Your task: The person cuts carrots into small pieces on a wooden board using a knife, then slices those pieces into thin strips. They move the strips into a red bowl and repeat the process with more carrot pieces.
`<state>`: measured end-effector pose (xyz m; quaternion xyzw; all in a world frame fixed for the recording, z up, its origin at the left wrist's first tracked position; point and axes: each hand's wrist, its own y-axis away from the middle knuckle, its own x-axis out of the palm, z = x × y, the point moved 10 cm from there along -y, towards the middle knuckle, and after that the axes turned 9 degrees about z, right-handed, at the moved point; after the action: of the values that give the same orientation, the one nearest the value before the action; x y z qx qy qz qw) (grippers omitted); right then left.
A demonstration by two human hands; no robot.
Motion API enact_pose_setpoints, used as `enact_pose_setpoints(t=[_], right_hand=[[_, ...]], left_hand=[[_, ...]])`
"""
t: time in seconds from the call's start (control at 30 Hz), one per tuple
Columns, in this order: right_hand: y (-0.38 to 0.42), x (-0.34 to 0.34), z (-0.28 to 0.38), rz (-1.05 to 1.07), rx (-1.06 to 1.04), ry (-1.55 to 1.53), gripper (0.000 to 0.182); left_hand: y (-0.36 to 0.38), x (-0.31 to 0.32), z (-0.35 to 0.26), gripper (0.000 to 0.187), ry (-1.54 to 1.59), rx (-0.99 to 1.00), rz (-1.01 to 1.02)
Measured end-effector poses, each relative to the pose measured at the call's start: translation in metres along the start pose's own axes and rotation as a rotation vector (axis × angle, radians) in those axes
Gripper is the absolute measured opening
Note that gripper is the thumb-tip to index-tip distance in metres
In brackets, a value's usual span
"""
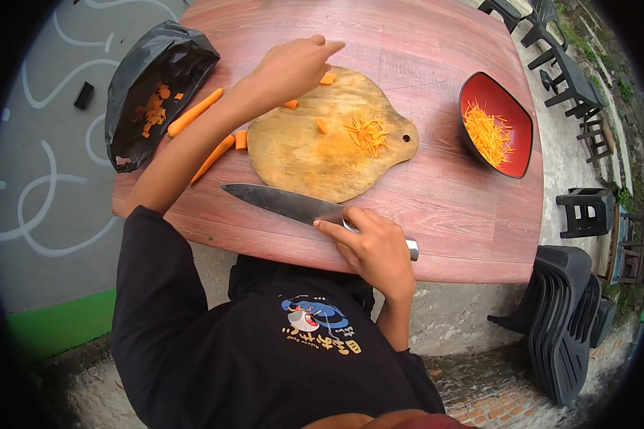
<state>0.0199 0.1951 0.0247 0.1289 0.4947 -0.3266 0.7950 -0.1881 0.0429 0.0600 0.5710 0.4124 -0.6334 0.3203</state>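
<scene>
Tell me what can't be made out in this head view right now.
- Knife handle: mostly covered by the right hand.
- Left hand fingertips: curled under, so whether they hold anything by the round wooden cutting board is hidden.
- Black plastic bag: interior partly in shadow.

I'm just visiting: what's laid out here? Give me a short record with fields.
Left hand: left hand reaching over the cutting board, above a carrot chunk
Right hand: right hand gripping the knife, blade flat on the table
On the board: carrot pieces and a small pile of carrot shreds
Left of board: two whole carrots and a black bag holding carrot scraps
Right of board: red bowl with shredded carrot
Beyond the table: stacked dark chairs
</scene>
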Motion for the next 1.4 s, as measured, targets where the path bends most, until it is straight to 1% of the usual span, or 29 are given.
enact_pose_setpoints(t=[0.07, 0.1, 0.13, 0.17, 0.2, 0.27, 0.3, 0.33, 0.4, 0.43, 0.47, 0.5, 0.53, 0.57, 0.6, 0.63, 0.67, 0.73, 0.77, 0.83, 0.87, 0.93, 0.97, 1.03, 1.17, 1.23, 1.27, 1.33, 1.4], right_hand=[[0.007, 0.0, -0.003, 0.028, 0.036, -0.049, 0.037], [0.011, -0.001, -0.007, 0.049, 0.065, -0.085, 0.036], [0.018, -0.006, -0.007, 0.045, 0.071, -0.084, 0.036], [0.03, -0.008, -0.013, 0.072, 0.126, -0.125, 0.036], [0.043, -0.009, -0.018, 0.1, 0.181, -0.165, 0.035], [0.073, -0.022, -0.029, 0.021, 0.228, -0.309, 0.035], [0.089, -0.028, -0.035, -0.009, 0.257, -0.396, 0.034], [0.101, -0.033, -0.036, 0.001, 0.267, -0.396, 0.034], [0.127, -0.057, -0.046, -0.193, 0.374, -0.38, 0.032], [0.137, -0.052, -0.046, -0.186, 0.379, -0.379, 0.032], [0.154, -0.044, -0.059, -0.293, 0.449, -0.593, 0.034], [0.167, -0.038, -0.07, -0.403, 0.517, -0.807, 0.037], [0.159, -0.039, -0.065, -0.403, 0.522, -0.805, 0.037], [0.152, -0.033, -0.062, -0.443, 0.527, -0.961, 0.041], [0.143, -0.025, -0.058, -0.483, 0.531, -1.118, 0.045], [0.128, -0.015, -0.049, -0.382, 0.493, -1.164, 0.049], [0.112, -0.003, -0.038, -0.294, 0.456, -1.251, 0.052], [0.083, 0.015, -0.021, -0.162, 0.402, -1.335, 0.055], [0.074, 0.019, -0.019, -0.163, 0.408, -1.346, 0.055], [0.064, 0.03, -0.02, -0.15, 0.47, -1.378, 0.058], [0.06, 0.031, -0.02, -0.154, 0.473, -1.387, 0.058], [0.059, 0.043, -0.026, -0.103, 0.609, -1.407, 0.058], [0.057, 0.045, -0.027, -0.107, 0.622, -1.384, 0.057], [0.055, 0.048, -0.027, -0.114, 0.614, -1.403, 0.057], [0.053, 0.052, -0.021, -0.06, 0.573, -1.427, 0.056], [0.052, 0.052, -0.018, -0.051, 0.593, -1.449, 0.056], [0.052, 0.054, -0.017, -0.043, 0.604, -1.463, 0.056], [0.051, 0.056, -0.015, -0.041, 0.607, -1.474, 0.056], [0.049, 0.055, -0.016, -0.047, 0.604, -1.474, 0.057]], left_hand=[[0.022, -0.042, -0.005, 0.028, 0.185, -0.051, -0.212], [0.031, -0.047, -0.007, 0.028, 0.185, -0.044, -0.21], [0.039, -0.042, -0.004, 0.029, 0.334, -0.049, -0.114], [0.048, -0.034, -0.003, 0.029, 0.483, -0.055, -0.017], [0.058, -0.034, -0.007, 0.029, 0.487, -0.05, -0.017], [0.076, -0.01, -0.026, 0.031, 0.567, 0.007, 0.209], [0.082, -0.009, -0.032, 0.03, 0.601, -0.014, 0.188], [0.083, 0.005, -0.031, 0.03, 0.613, -0.016, 0.193], [0.085, 0.018, -0.042, 0.028, 0.494, 0.214, 0.037], [0.082, 0.018, -0.044, 0.027, 0.518, 0.221, 0.023], [0.08, 0.014, -0.047, 0.027, 0.524, 0.22, 0.022], [0.073, 0.019, -0.04, 0.025, 0.655, 0.009, 0.201], [0.077, 0.032, -0.034, 0.025, 0.777, -0.204, 0.382], [0.08, 0.03, -0.038, 0.025, 0.781, -0.201, 0.386], [0.087, 0.037, -0.039, 0.024, 0.826, -0.276, 0.446], [0.093, 0.045, -0.038, 0.024, 0.867, -0.352, 0.507], [0.097, 0.051, -0.04, 0.024, 0.866, -0.35, 0.514], [0.096, 0.027, -0.035, 0.024, 0.646, -0.208, 0.12], [0.095, 0.032, -0.034, 0.024, 0.644, -0.209, 0.133], [0.096, -0.009, -0.049, 0.019, 0.441, 0.092, -0.287], [0.099, -0.007, -0.048, 0.019, 0.44, 0.095, -0.277], [0.098, 0.015, -0.044, 0.013, 0.612, 0.094, -0.026], [0.1, 0.013, -0.044, 0.013, 0.608, 0.105, -0.024], [0.102, 0.02, -0.04, 0.013, 0.642, 0.054, 0.048], [0.101, 0.019, -0.046, 0.014, 0.623, 0.093, 0.053], [0.106, 0.0, -0.051, 0.012, 0.439, 0.106, -0.175], [0.107, 0.002, -0.055, 0.012, 0.44, 0.11, -0.168], [0.111, 0.011, -0.053, 0.014, 0.482, 0.045, -0.136], [0.114, 0.013, -0.055, 0.015, 0.496, 0.043, -0.104]])
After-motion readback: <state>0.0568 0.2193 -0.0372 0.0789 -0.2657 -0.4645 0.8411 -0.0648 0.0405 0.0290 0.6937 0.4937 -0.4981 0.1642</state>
